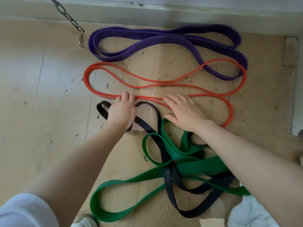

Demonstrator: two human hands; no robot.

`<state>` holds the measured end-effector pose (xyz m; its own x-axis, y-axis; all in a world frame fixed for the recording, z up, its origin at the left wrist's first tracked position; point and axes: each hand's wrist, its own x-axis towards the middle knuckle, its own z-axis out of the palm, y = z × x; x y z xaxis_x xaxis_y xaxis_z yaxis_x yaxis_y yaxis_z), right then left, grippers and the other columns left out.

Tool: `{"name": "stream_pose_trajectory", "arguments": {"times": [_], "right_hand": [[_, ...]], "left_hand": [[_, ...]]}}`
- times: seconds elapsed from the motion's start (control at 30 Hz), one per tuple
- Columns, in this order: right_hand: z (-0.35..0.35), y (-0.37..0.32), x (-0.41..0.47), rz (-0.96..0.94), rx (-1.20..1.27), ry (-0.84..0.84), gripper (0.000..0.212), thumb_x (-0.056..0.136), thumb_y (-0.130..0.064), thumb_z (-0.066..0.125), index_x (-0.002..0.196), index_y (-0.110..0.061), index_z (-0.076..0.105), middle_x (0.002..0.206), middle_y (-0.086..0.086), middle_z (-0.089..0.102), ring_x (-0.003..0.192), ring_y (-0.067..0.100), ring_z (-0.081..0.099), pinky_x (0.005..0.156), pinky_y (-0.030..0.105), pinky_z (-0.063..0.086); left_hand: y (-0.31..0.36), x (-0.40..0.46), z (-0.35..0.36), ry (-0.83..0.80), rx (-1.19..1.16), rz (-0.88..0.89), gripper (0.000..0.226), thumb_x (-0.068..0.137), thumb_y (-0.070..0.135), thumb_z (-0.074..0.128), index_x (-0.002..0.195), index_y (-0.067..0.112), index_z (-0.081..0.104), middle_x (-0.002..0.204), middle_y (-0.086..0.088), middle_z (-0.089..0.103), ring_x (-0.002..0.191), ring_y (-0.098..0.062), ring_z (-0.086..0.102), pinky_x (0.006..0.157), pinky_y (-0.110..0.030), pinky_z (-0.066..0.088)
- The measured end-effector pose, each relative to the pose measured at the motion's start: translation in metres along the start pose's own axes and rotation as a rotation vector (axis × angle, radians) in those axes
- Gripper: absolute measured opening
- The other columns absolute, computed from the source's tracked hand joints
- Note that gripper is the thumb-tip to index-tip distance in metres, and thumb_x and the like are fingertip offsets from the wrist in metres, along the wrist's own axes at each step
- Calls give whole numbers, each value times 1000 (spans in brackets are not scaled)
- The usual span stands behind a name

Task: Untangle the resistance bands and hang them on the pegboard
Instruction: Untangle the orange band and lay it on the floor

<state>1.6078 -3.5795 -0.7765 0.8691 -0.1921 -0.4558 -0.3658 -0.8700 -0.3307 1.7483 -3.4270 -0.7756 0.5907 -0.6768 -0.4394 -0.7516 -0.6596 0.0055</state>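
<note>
A purple band lies folded in long loops at the far side of the floor. Below it the thin orange band is laid out in loops. My left hand has its fingers curled on the orange band's near strand. My right hand, with a ring, lies flat with straight fingers on the same strand further right. Nearer me a wide green band and a black band lie knotted together in a heap. No pegboard is in view.
The bands rest on flattened cardboard spread over a pale wood floor. A metal chain with a clip hangs at the upper left. A wall base runs along the far edge. My feet show at the bottom.
</note>
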Motion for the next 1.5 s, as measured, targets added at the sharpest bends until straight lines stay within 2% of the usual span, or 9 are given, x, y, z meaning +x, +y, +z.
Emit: {"name": "stream_pose_trajectory", "arguments": {"times": [0.17,0.37,0.53,0.73,1.03,1.13,1.23,1.37,1.5], "right_hand": [[-3,-19,23,142,29,64,55,92,-38,51,140,-15,34,143,9,40,131,28,36,106,43,33],[-13,-26,45,71,-233,127,39,83,5,49,120,-6,49,124,15,54,116,32,50,93,39,40],[-12,-16,55,126,-187,197,24,91,-10,53,115,-10,51,123,12,53,114,29,48,88,39,41],[-24,20,47,45,-266,186,75,85,-49,56,145,-15,26,154,11,20,143,29,12,116,46,2],[-54,78,26,9,-526,116,47,93,-6,37,139,-15,37,140,14,45,137,31,29,115,45,8],[-55,70,20,-17,-531,56,40,94,-1,34,133,-8,42,130,17,49,115,35,49,93,43,38],[-43,69,3,107,-422,1,43,94,-2,35,136,-12,37,132,15,39,111,33,46,71,41,43],[-32,74,6,246,-382,135,43,94,-8,39,137,-14,42,135,15,41,125,34,35,101,42,32],[-36,54,26,375,-96,214,53,88,-8,48,139,-11,33,133,16,48,122,35,44,100,45,38]], "left_hand": [[-9,0,2,-43,37,27,52,91,7,48,139,14,29,132,-11,36,97,-35,54,50,-37,43],[-14,19,-14,11,-122,-26,60,91,6,39,144,19,14,121,-16,47,83,-32,56,63,-42,52],[-16,39,-18,67,12,32,56,91,7,45,141,11,19,126,-17,48,102,-32,53,72,-39,45],[0,57,-18,56,-77,310,74,89,29,54,147,12,12,155,-12,14,142,-31,12,115,-42,12],[39,62,-17,125,-30,333,42,94,19,48,134,13,41,132,-12,47,122,-33,41,98,-43,36],[40,61,-14,142,-27,325,32,96,15,42,127,11,46,121,-12,53,110,-34,47,88,-42,39],[37,59,-10,172,-38,335,29,97,16,39,124,11,46,116,-12,55,104,-32,49,84,-41,40],[38,60,-6,195,-28,295,27,97,17,41,122,12,46,115,-11,53,103,-31,48,79,-38,39],[36,60,-3,176,-53,289,30,97,19,41,125,10,47,121,-13,50,110,-33,46,88,-39,36]]}}
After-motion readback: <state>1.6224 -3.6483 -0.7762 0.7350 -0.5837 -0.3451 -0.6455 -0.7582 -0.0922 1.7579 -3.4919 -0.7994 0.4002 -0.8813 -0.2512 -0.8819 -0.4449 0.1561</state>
